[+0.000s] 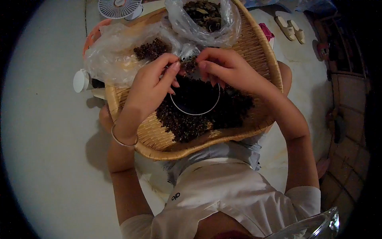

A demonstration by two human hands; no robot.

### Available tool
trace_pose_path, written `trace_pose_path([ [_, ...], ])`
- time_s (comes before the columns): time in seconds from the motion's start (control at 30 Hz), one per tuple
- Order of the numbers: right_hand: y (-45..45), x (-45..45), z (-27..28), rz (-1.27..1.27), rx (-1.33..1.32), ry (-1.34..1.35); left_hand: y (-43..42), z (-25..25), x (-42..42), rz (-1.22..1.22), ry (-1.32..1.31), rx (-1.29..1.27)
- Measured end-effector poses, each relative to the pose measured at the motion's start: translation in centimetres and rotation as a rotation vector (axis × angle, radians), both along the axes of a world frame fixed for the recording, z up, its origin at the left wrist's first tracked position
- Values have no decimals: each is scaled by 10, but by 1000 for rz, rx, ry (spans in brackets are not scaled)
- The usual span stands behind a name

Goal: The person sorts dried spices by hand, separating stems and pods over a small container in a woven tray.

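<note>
Over a white-rimmed bowl (195, 114) my left hand (153, 79) pinches with thumb and index finger at the edge of a small dark dried cluster (188, 64). My right hand (227, 68) is closed at the other side of that cluster, its fingertips bent together. Dark, grain-like bits fill the bowl, and a heap of similar dried bits (179, 125) lies around it on the woven tray (149, 133). The tray rests across the person's lap. Exactly what plant the bits come from cannot be made out.
A clear plastic bag (109, 59) with more dark clusters (151, 49) lies at the tray's left. Another bag (229, 30) holds dried leaf-like pieces (203, 15) at the far side. Beyond are a white fan (119, 7), a white lidded container (81, 81) and slippers (289, 30).
</note>
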State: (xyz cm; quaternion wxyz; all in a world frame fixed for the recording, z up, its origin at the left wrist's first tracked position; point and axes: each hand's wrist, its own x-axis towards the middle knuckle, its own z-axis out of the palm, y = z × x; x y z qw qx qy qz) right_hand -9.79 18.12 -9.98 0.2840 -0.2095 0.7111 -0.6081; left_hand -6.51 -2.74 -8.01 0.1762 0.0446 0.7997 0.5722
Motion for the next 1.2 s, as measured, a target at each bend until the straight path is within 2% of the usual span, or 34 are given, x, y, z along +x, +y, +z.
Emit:
trace_pose_path([
  [0.53, 1, -3, 3, 38, -46, -143, -2, 1, 0, 16, -10, -8],
  [0.83, -1, -2, 2, -27, 33, 44, -2, -1, 0, -36, -4, -18],
  [1.03, -1, -2, 4, -15, 13, -34, -2, -1, 0, -29, 3, -29],
  [1.2, 0, -3, 2, 17, -14, -1, -2, 0, 0, -35, 19, -40],
])
